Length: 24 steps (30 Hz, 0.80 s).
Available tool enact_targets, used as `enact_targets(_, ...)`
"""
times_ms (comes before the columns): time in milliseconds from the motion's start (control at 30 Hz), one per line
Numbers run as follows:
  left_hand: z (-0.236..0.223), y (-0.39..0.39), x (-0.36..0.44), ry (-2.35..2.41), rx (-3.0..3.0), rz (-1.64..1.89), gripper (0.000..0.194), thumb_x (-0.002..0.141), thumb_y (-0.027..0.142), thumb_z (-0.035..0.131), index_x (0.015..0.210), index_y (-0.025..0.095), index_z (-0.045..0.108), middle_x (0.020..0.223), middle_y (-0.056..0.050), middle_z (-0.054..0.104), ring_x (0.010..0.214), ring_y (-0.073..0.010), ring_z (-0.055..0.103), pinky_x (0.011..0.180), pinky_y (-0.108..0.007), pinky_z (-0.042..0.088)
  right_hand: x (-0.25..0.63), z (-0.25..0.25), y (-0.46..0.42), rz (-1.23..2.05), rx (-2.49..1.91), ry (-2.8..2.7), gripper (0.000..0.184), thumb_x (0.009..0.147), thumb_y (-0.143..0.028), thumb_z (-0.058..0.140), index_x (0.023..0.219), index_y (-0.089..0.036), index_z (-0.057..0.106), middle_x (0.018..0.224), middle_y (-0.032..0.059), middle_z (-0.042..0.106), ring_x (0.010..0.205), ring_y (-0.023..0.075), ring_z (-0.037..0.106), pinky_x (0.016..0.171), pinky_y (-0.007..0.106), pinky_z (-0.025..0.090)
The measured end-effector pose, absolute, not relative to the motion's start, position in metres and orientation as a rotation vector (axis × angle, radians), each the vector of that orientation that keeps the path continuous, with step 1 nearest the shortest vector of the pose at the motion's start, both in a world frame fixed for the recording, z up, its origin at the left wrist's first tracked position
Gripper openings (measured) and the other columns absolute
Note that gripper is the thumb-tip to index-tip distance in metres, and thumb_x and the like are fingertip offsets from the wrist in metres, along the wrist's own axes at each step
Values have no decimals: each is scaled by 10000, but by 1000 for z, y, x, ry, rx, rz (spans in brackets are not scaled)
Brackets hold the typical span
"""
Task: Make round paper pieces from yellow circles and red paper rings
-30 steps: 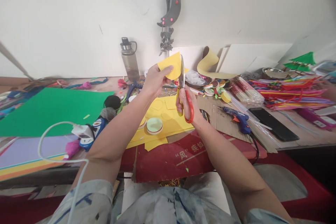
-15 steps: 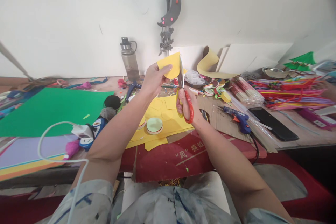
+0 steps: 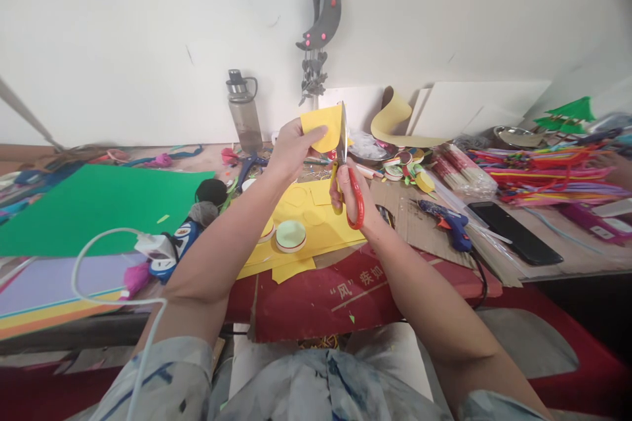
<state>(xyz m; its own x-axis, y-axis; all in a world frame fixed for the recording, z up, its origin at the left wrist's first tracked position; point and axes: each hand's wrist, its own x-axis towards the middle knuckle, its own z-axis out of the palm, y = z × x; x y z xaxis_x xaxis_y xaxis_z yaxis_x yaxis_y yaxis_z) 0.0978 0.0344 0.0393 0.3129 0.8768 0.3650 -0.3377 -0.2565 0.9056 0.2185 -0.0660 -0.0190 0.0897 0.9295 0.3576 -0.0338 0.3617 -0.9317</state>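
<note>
My left hand pinches a small piece of yellow paper, thumb on its near face, held up above the table. Fingers of my right hand are wrapped in the handles of scissors with one red and one yellow loop. The blades point upward along the right edge of the paper. Below the hands lie yellow sheets with circle outlines, and on them stands a round piece with a pale green top. A second round piece with a yellow top is partly behind my left forearm.
A blue glue gun and a black phone lie to the right, near bundled pipe cleaners. At the back stands a water bottle. Left are a green sheet and a power strip with a white cable.
The yellow paper and my left hand have shifted slightly right and turned a little. The scissors stay at the paper's right edge, their handles slightly closer to vertical.
</note>
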Motion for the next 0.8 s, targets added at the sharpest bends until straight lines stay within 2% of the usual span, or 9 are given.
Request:
enact_targets(200, 38, 36, 97, 536, 1404, 1256, 191, 764, 286, 830, 886, 174, 735, 865, -36, 776, 775, -169, 733, 708, -262, 599, 217, -18, -69, 905, -952, -1252, 637, 888, -902, 587, 903, -284, 436, 648, -64, 424, 504, 106, 386, 427, 247, 308)
enact_targets(400, 42, 32, 96, 580, 1387, 1254, 248, 734, 301, 872, 885, 173, 723, 871, -42, 775, 800, -180, 747, 705, -266, 595, 220, -23, -64, 901, -954, -1270, 677, 847, -929, 610, 893, -285, 408, 662, -69, 382, 512, 105, 375, 429, 248, 320)
enact_targets(600, 41, 34, 96, 553, 1401, 1263, 268, 744, 327, 876, 896, 161, 732, 862, -39, 773, 765, -160, 731, 685, -251, 587, 220, -24, -63, 904, -955, -1255, 639, 870, -894, 628, 917, -284, 444, 653, -71, 393, 495, 96, 367, 419, 246, 294)
enact_targets(800, 42, 35, 95, 590, 1422, 1269, 267, 763, 339, 857, 906, 149, 734, 873, -50, 783, 768, -158, 734, 643, -232, 570, 220, -24, -64, 873, -961, -1278, 611, 900, -853, 634, 893, -275, 435, 655, -73, 408, 488, 90, 383, 418, 252, 313)
